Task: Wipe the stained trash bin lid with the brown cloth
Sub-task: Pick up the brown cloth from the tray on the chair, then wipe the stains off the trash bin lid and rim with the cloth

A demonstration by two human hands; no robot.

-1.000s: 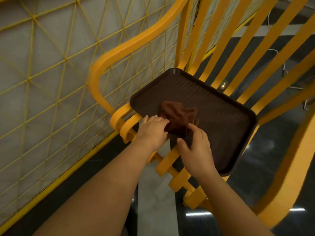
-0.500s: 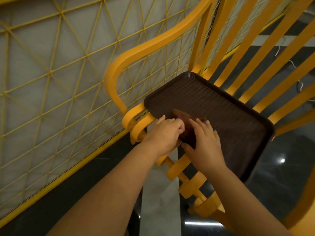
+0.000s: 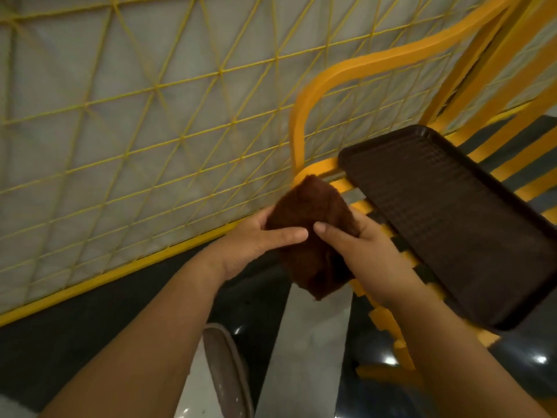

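Both hands, left (image 3: 256, 236) and right (image 3: 358, 245), pinch the fuzzy brown cloth (image 3: 313, 236) (long axis upright) left of the dark brown textured plastic tray (image 3: 452, 212).

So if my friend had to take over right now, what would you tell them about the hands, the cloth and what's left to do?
Left hand: grips the brown cloth from the left.
Right hand: grips the same cloth from the right.
The cloth is folded and held in the air between both hands, off the dark tray, which rests on the yellow rack.
Done: cloth picked up.
Left: a grey rim shows at the bottom; I cannot tell if it is the trash bin lid. Find the lid and wipe it; no wiping shows.
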